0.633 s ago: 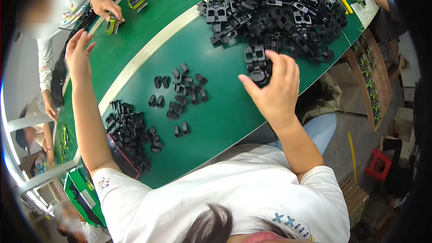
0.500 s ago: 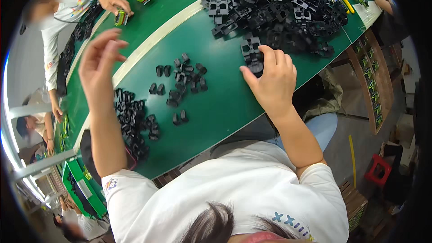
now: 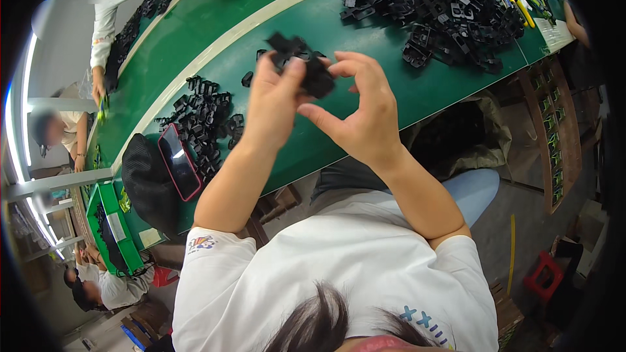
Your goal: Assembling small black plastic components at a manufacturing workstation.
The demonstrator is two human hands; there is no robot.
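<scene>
Over the green table, my left hand grips a black plastic bracket between thumb and fingers. Motion blurs the bracket, so its finer shape cannot be made out. Close on its right is my right hand, thumb and fingers apart and curved toward the bracket, apparently holding nothing. Small black plastic pieces show partly behind my left hand. Farther off at the right lies a big heap of similar black brackets.
A pile of small black parts lies left of my left forearm, beside a red-edged phone and a black mesh cap. A pale strip crosses the green table. Co-workers sit across and to the left.
My right hand has brought a black bracket left from beside the heap. My left hand has come down and right, and now grips it. The view has shifted, showing the phone and cap.
</scene>
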